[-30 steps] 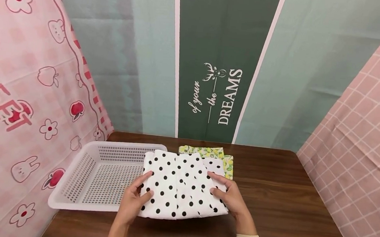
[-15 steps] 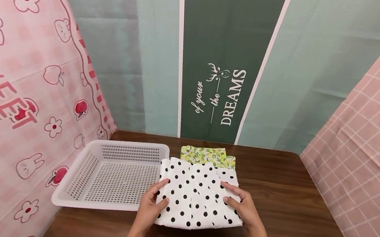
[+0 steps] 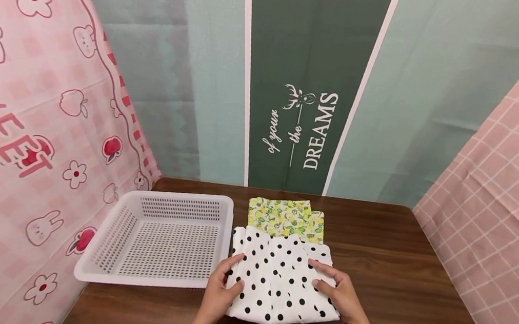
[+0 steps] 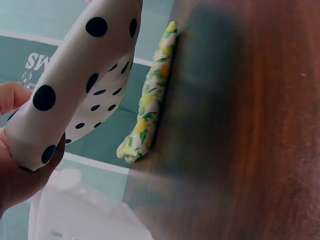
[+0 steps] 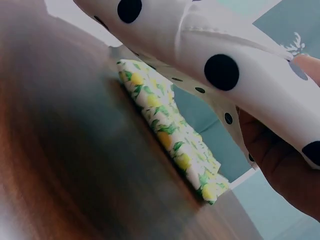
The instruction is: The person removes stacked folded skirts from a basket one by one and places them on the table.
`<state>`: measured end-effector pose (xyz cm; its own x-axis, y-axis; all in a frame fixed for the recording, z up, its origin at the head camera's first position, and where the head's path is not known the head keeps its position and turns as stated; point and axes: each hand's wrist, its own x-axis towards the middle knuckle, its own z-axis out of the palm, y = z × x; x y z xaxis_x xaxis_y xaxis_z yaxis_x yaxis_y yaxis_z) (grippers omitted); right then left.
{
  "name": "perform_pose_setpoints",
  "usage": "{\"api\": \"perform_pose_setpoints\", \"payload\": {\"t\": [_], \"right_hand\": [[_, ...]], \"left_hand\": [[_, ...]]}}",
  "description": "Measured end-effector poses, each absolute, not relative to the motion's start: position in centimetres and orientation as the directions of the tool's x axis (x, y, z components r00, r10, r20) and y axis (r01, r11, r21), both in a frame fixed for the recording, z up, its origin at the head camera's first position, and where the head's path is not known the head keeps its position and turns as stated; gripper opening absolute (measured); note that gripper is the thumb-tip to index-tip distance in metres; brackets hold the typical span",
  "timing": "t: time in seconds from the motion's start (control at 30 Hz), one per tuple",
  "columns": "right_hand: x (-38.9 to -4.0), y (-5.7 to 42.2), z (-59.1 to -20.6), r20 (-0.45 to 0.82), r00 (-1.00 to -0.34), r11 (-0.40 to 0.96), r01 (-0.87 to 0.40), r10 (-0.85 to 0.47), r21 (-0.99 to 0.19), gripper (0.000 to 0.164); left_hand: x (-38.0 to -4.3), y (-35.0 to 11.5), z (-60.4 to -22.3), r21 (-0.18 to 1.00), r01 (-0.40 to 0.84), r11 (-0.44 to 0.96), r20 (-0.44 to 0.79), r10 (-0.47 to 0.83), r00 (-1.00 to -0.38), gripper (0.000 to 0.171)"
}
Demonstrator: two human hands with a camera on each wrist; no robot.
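Observation:
A folded white cloth with black polka dots (image 3: 272, 281) is held up over the front of the table. My left hand (image 3: 222, 290) grips its left edge, thumb on top and the other fingers partly underneath. On the opposite edge my right hand (image 3: 338, 292) pinches it the same way. Both wrist views show the cloth raised clear of the wood, its underside sagging a little. Behind it lies a folded cloth printed with yellow lemons and green leaves (image 3: 280, 218), flat on the table; it also shows in the right wrist view as a lemon-print cloth (image 5: 165, 130).
To the left stands a white perforated plastic basket (image 3: 166, 246) with nothing in it, its right rim close by my left hand. The brown wooden table (image 3: 397, 277) extends to the right. Printed curtains (image 3: 191, 99) hang along the back and both sides.
Both hands have brought the polka-dot cloth right and toward the near edge in the head view, away from the basket. More of the lemon-print cloth and of the basket's right side now shows.

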<state>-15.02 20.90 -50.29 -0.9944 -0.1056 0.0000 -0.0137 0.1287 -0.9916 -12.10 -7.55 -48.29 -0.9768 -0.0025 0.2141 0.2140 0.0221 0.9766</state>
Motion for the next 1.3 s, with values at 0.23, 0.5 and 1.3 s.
{"api": "perform_pose_setpoints", "payload": {"t": [0.23, 0.5, 1.3], "right_hand": [[-14.2, 21.1, -51.4, -0.034, -0.994, 0.164, 0.017, -0.103, -0.986, 0.043], [-13.2, 21.6, -53.3, -0.09, -0.996, 0.189, 0.086, -0.014, -0.978, 0.051], [-16.2, 23.4, -57.1, -0.187, -0.981, 0.289, 0.191, 0.039, -0.938, 0.049]], "left_hand": [[-11.2, -6.6, -48.2, 0.967, 0.232, 0.1, 0.231, 0.029, -0.973, 0.051], [-11.4, -6.4, -50.1, 0.988, 0.125, 0.09, 0.122, 0.04, -0.992, 0.052], [-15.7, -6.7, -57.1, 0.99, 0.027, 0.135, 0.014, 0.094, -0.995, 0.061]]}}
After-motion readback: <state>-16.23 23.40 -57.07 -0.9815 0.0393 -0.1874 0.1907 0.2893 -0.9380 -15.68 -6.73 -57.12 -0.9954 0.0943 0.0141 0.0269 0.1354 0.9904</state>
